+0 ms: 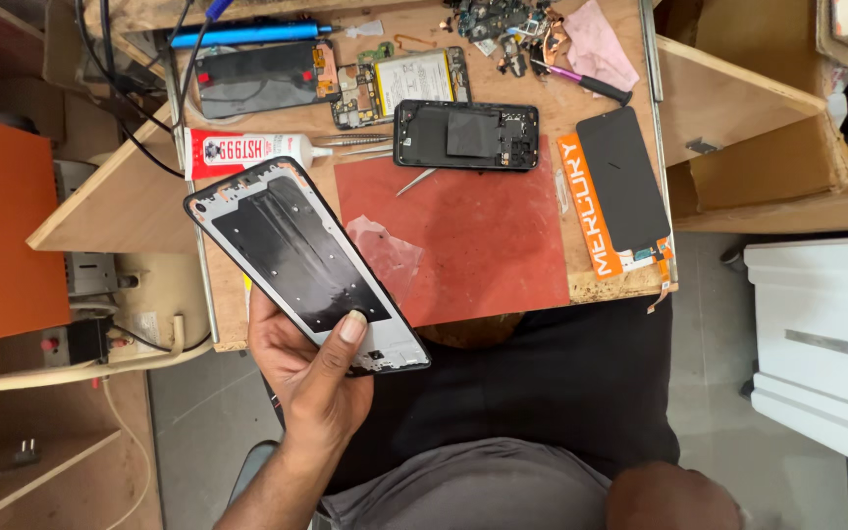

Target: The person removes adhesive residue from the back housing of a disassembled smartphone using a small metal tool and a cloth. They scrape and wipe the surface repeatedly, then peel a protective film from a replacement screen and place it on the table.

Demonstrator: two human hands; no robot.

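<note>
The phone screen frame (301, 263), a thin rectangular panel with a pale border and a dark, glossy inner face, is held up off the wooden workbench (601, 285) in the left hand (311, 378). Its long axis runs on a slant from about ten o'clock, where the far end reaches toward the glue tube (247, 152), down to about four o'clock, where the near end sits over the person's dark lap. The hand cradles it from below at that near end: the thumb (350, 326) presses flat on the dark face close to the lower edge, and the other fingers are hidden behind the panel, so the grasp reads as a pinch between thumb and unseen fingers. The frame thus extends away from the palm toward ten o'clock, with most of its length unsupported. The right hand does not show anywhere in the view, so its state cannot be told; the left is the only hand on the part. At three o'clock of the frame lies a red work mat (483, 236) with a crumpled clear film (390, 250) on it. Beyond the mat, at about one o'clock, rests an opened black phone body (466, 134), and farther right a dark display panel (623, 177) on an orange card (581, 211).
</note>
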